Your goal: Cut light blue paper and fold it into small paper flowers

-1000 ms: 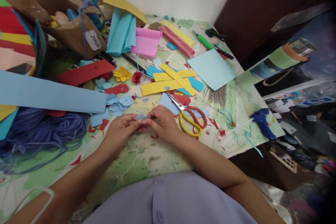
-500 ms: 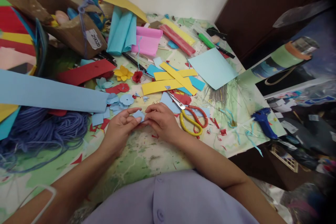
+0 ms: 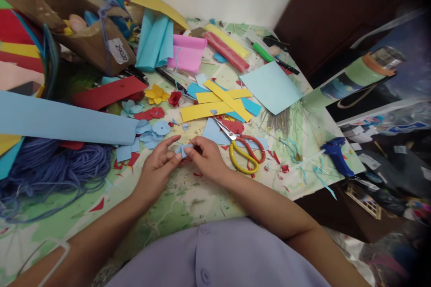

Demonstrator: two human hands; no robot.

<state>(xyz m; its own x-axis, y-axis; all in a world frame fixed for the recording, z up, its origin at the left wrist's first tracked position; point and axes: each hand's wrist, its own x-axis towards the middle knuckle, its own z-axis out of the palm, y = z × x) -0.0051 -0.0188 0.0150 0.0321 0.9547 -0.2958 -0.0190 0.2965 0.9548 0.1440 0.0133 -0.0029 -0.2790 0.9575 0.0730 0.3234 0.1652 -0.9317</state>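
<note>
A small piece of light blue paper [image 3: 182, 150] is pinched between my two hands above the table, with a fold or raised edge showing. My left hand [image 3: 160, 160] grips its left side between thumb and fingers. On its right side, the thumb and fingertips of my right hand [image 3: 206, 157] press together. Just beyond my left hand lie light blue paper flower shapes [image 3: 160, 128] and small blue squares [image 3: 124, 153]. Scissors [image 3: 232, 136] with one red and one yellow handle loop rest to the right of my right hand, their blades partly over blue paper.
Yellow strips [image 3: 205, 110] and a pale blue sheet [image 3: 272, 87] lie farther back. Purple yarn [image 3: 67, 175] and a long blue strip [image 3: 67, 116] are at left. A blue glue gun [image 3: 338, 157] sits by the right table edge; a bottle [image 3: 365, 74] is beyond.
The small blue paper has gone from lying flat between the fingers to looking folded or bent. My right fingers have shifted on it, and my left index finger has lifted outward.
</note>
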